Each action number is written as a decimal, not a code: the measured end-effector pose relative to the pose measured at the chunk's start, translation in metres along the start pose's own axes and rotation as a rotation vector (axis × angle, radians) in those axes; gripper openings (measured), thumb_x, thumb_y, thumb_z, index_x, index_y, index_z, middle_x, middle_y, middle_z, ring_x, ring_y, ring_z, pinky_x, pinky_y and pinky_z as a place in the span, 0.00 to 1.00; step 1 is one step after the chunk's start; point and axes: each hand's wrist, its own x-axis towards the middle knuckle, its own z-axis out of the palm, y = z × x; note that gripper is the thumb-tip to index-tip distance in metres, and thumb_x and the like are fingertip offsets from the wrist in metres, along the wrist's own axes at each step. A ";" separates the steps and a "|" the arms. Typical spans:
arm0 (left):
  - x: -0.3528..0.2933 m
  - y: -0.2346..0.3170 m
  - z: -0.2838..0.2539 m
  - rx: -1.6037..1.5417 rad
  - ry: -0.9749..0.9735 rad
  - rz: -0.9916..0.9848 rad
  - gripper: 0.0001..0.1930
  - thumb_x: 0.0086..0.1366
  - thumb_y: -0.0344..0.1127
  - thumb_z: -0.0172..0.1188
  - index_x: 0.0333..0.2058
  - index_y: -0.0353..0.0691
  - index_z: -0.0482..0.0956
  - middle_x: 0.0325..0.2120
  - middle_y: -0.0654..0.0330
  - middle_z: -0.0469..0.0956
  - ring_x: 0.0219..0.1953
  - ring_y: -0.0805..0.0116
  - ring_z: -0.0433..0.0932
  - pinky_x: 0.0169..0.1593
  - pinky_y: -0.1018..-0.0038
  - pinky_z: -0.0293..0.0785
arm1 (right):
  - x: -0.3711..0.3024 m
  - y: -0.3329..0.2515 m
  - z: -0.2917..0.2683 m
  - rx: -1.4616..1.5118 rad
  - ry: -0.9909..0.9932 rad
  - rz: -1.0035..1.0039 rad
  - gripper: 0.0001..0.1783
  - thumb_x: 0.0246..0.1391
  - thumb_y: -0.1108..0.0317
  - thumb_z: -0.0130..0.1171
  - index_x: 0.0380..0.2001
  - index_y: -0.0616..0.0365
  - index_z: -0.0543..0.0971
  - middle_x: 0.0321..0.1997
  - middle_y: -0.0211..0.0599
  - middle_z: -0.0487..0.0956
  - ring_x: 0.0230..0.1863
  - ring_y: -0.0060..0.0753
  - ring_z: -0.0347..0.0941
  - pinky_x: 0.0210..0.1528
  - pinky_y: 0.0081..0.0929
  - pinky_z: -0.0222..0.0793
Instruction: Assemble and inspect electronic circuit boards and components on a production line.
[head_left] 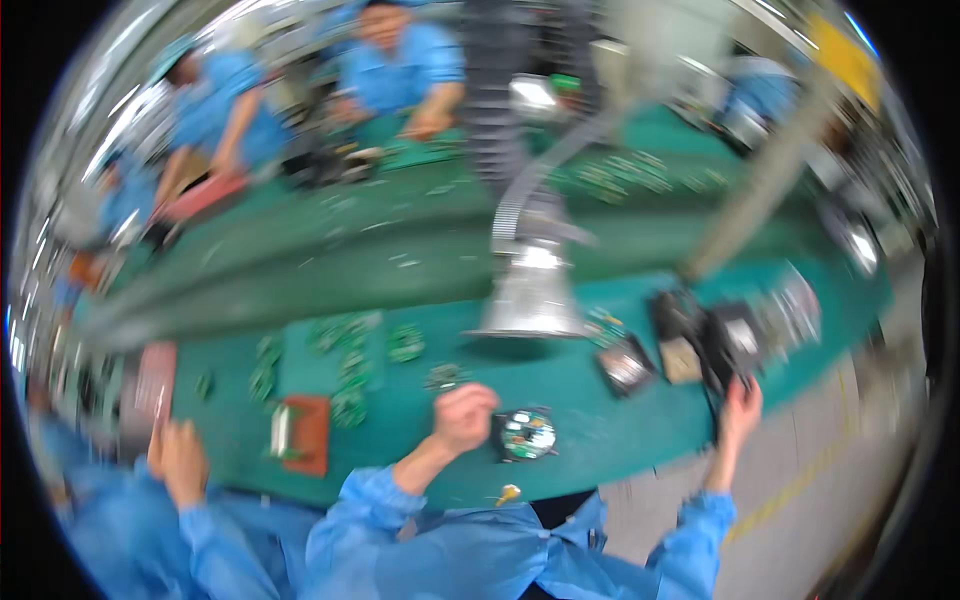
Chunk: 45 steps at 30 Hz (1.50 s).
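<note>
My left hand (pixel 465 415) hovers over the green mat with its fingers curled together; whatever they may hold is too blurred to make out. Just right of it lies a round green circuit board (pixel 528 434) in a dark frame. Farther out to the right, my right hand (pixel 739 410) closes on what looks like a dark slim handle, smeared by motion, at the near side of a black boxy device (pixel 735 335). A black cord (pixel 714 415) hangs down beside that hand. A small green board (pixel 446 376) lies beyond my left hand.
A metal fume hood (pixel 535 295) hangs over the mat. Several round green boards (pixel 350 365) and an orange block (pixel 307 435) lie to the left. A dark square tin (pixel 626 366) sits right of centre. A co-worker's hand (pixel 183 462) is at far left; others work across the bench.
</note>
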 end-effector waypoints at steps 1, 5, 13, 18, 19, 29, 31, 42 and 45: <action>-0.002 -0.003 0.001 -0.004 -0.003 0.003 0.08 0.48 0.18 0.51 0.22 0.37 0.77 0.25 0.56 0.79 0.25 0.60 0.79 0.29 0.70 0.77 | 0.002 0.012 0.001 0.057 0.009 -0.042 0.23 0.61 0.63 0.60 0.54 0.65 0.72 0.49 0.44 0.78 0.49 0.30 0.73 0.53 0.26 0.69; -0.007 0.001 -0.001 -0.069 0.025 -0.043 0.08 0.49 0.17 0.49 0.22 0.36 0.76 0.25 0.57 0.78 0.23 0.61 0.78 0.26 0.70 0.74 | 0.018 0.040 0.003 -0.031 -0.035 -0.072 0.24 0.62 0.59 0.58 0.55 0.65 0.73 0.50 0.46 0.78 0.49 0.33 0.74 0.53 0.28 0.69; -0.008 -0.001 0.002 -0.053 0.037 -0.015 0.09 0.50 0.16 0.49 0.22 0.36 0.74 0.24 0.58 0.77 0.22 0.61 0.77 0.24 0.69 0.73 | 0.000 -0.020 0.010 -0.093 0.098 -0.224 0.17 0.56 0.66 0.65 0.44 0.68 0.78 0.40 0.49 0.81 0.41 0.39 0.77 0.46 0.32 0.75; -0.004 -0.001 0.002 -0.044 0.070 -0.004 0.07 0.47 0.18 0.50 0.19 0.37 0.74 0.24 0.59 0.76 0.20 0.60 0.76 0.23 0.68 0.71 | 0.003 -0.011 0.008 -0.079 0.073 -0.277 0.15 0.57 0.66 0.64 0.41 0.67 0.78 0.39 0.50 0.80 0.39 0.39 0.76 0.45 0.33 0.73; -0.004 -0.002 0.001 -0.050 0.058 0.002 0.08 0.47 0.16 0.50 0.20 0.37 0.74 0.24 0.59 0.77 0.21 0.61 0.76 0.24 0.69 0.71 | 0.002 -0.012 0.009 -0.103 0.077 -0.279 0.15 0.57 0.66 0.64 0.41 0.66 0.78 0.39 0.50 0.80 0.39 0.39 0.76 0.45 0.33 0.73; -0.006 -0.004 0.002 -0.049 0.048 0.013 0.08 0.46 0.15 0.49 0.20 0.36 0.73 0.24 0.58 0.77 0.22 0.62 0.76 0.24 0.69 0.71 | 0.012 0.009 0.006 -0.115 0.102 -0.278 0.16 0.57 0.63 0.64 0.42 0.64 0.79 0.39 0.47 0.80 0.40 0.39 0.76 0.46 0.32 0.72; -0.005 -0.002 0.002 -0.048 0.045 0.011 0.08 0.45 0.15 0.49 0.20 0.36 0.73 0.24 0.58 0.77 0.22 0.62 0.76 0.24 0.69 0.71 | 0.010 0.006 0.008 -0.086 0.097 -0.292 0.16 0.57 0.63 0.65 0.42 0.64 0.79 0.39 0.47 0.81 0.40 0.38 0.77 0.45 0.32 0.73; -0.005 -0.002 0.003 -0.091 0.027 -0.003 0.09 0.45 0.14 0.49 0.20 0.35 0.73 0.24 0.58 0.77 0.22 0.62 0.76 0.24 0.69 0.71 | 0.010 0.004 0.008 -0.010 0.120 -0.235 0.16 0.55 0.65 0.66 0.44 0.62 0.79 0.41 0.45 0.81 0.41 0.35 0.78 0.45 0.31 0.74; -0.005 -0.002 0.003 -0.089 0.043 0.016 0.09 0.46 0.14 0.49 0.20 0.35 0.73 0.24 0.58 0.77 0.22 0.62 0.76 0.24 0.69 0.71 | 0.006 -0.003 0.007 -0.098 0.083 -0.230 0.16 0.56 0.65 0.65 0.45 0.62 0.79 0.42 0.45 0.81 0.42 0.35 0.77 0.46 0.31 0.74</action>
